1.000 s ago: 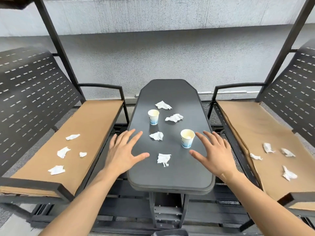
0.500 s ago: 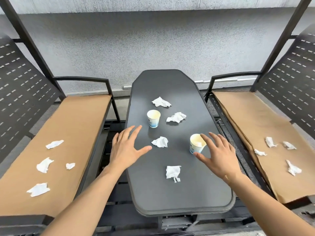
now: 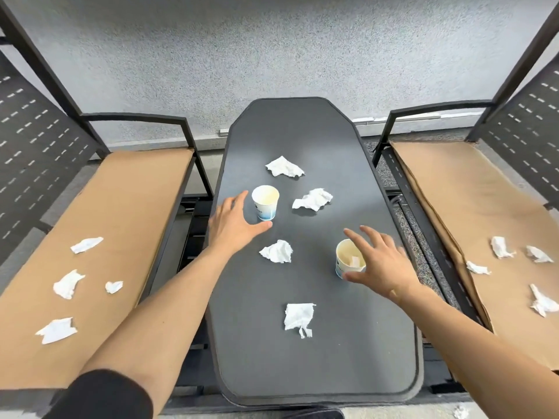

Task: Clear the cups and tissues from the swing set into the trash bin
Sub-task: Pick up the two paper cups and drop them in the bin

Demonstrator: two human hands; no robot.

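Note:
Two white paper cups with blue bases stand on the dark centre table (image 3: 302, 373). My left hand (image 3: 233, 225) is spread open just left of the far cup (image 3: 265, 202), thumb below its base, not clearly touching. My right hand (image 3: 382, 261) is open around the near cup (image 3: 348, 260), fingers over its rim and thumb under its side. Several crumpled tissues lie on the table: one far (image 3: 284, 167), one right of the far cup (image 3: 313, 199), one between my hands (image 3: 276, 251), one near me (image 3: 298, 317).
Brown-padded seats flank the table. The left seat (image 3: 127, 207) carries several tissue scraps (image 3: 68, 284). The right seat (image 3: 447, 189) carries several more tissues (image 3: 502, 247). Black metal armrests and posts stand at each seat's far end. No trash bin is in view.
Both hands have reached forward: the left from beside the middle tissue up to the far cup, the right closer around the near cup. The camera has moved nearer the table.

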